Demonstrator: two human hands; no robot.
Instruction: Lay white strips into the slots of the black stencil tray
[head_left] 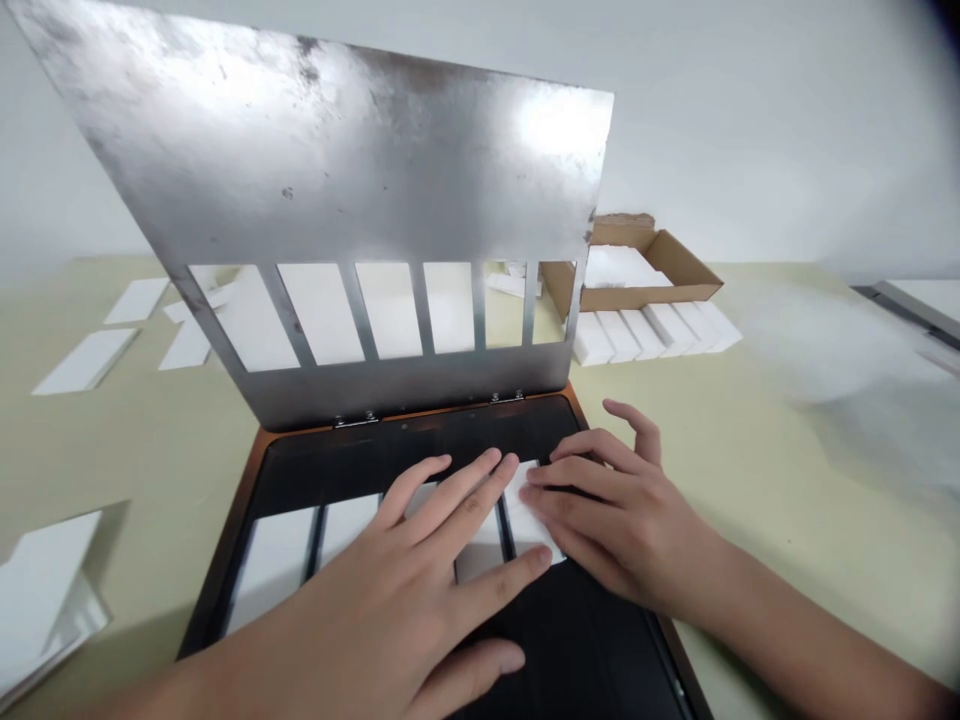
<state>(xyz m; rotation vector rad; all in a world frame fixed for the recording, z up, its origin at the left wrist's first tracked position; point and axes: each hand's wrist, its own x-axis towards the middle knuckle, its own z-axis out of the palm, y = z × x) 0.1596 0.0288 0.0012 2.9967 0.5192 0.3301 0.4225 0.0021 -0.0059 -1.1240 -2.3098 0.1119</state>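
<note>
A black tray [360, 455] with an orange-brown rim lies on the table in front of me. Its hinged metal lid [337, 160], cut with several slots, stands raised behind it. White rectangular pieces [274, 555] sit side by side in the tray's slots. My left hand [405, 600] lies flat with fingers stretched over the middle pieces. My right hand [615, 510] rests beside it, fingers spread, its fingertips pressing on one white piece [529, 520] at the right end of the row. The fingertips of both hands nearly meet over that piece.
A cardboard box [645, 265] with white contents stands at the back right, with a row of white blocks [652, 330] in front of it. Loose white pieces [86, 360] lie at the back left, and a white stack [37, 590] sits near left.
</note>
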